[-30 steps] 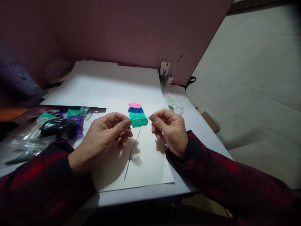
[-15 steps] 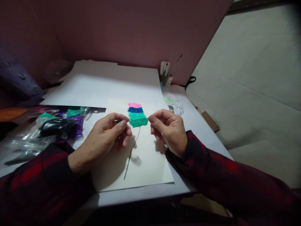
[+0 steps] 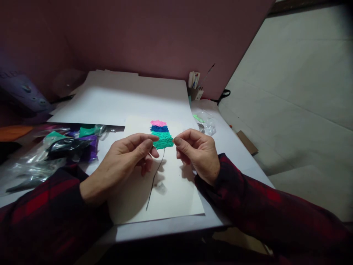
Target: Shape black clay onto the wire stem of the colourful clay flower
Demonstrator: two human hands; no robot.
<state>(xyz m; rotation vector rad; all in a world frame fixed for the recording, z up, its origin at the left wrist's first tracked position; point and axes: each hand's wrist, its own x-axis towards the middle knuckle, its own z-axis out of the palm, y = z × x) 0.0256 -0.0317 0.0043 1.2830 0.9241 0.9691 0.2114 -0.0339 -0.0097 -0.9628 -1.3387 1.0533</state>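
Note:
A pale sheet [image 3: 176,195] lies before me, bearing a textured block banded in pink [image 3: 158,123], dark blue [image 3: 159,129] and green [image 3: 163,140]. A thin dark line [image 3: 154,173] curves down the sheet from the block. My left hand [image 3: 132,156] is at the block's left side, index fingertip over the green band, thumb close to the finger. At the right edge of the green, my right hand [image 3: 194,149] pinches thumb and index finger together. What either pinch holds, if anything, is too small to make out. A small clear lump [image 3: 160,188] rests below on the sheet.
Plastic bags [image 3: 35,165] with black, purple and green contents lie at the left. Large white sheets [image 3: 132,99] cover the back of the table. A holder with pens [image 3: 195,86] stands at the back right, near a clear bag [image 3: 209,125].
My left hand has shifted slightly right, its index fingertip now over the green band instead of at its edge. My right hand has stayed nearly still.

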